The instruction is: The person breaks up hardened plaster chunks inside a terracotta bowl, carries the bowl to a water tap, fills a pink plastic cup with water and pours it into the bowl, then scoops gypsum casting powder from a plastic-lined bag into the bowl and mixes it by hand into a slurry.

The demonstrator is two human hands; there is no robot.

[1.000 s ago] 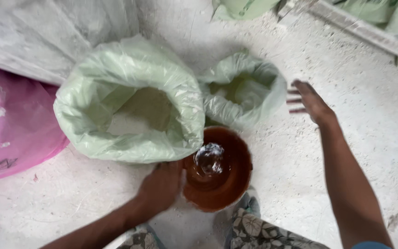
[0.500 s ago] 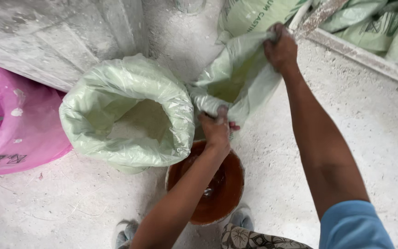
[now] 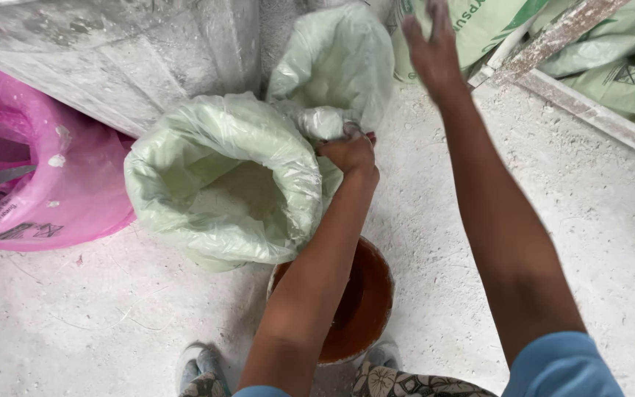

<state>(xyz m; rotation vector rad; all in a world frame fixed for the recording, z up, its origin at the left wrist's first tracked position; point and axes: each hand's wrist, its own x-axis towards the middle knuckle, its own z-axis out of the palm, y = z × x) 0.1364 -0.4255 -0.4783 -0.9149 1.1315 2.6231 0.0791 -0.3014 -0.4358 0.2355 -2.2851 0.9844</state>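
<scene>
My left hand (image 3: pixel 350 152) grips the bunched neck of a small pale green plastic bag (image 3: pixel 336 62), which stands on the dusty floor behind a large open green sack (image 3: pixel 222 184) with white powder inside. My right hand (image 3: pixel 428 44) is raised beside the small bag's top, fingers spread and blurred, holding nothing. A reddish-brown round bucket (image 3: pixel 369 301) sits under my left forearm, close to my feet.
A pink plastic bag (image 3: pixel 38 184) lies at the left. A dusty grey sack (image 3: pixel 112 51) leans at the upper left. Stacked green sacks (image 3: pixel 611 66) and a wooden plank (image 3: pixel 575 26) fill the upper right. My shoes (image 3: pixel 200 364) are at the bottom edge.
My left hand left the bucket and took the small bag's neck. My right hand pulled the bag's top up and has come off it. The view shifted closer.
</scene>
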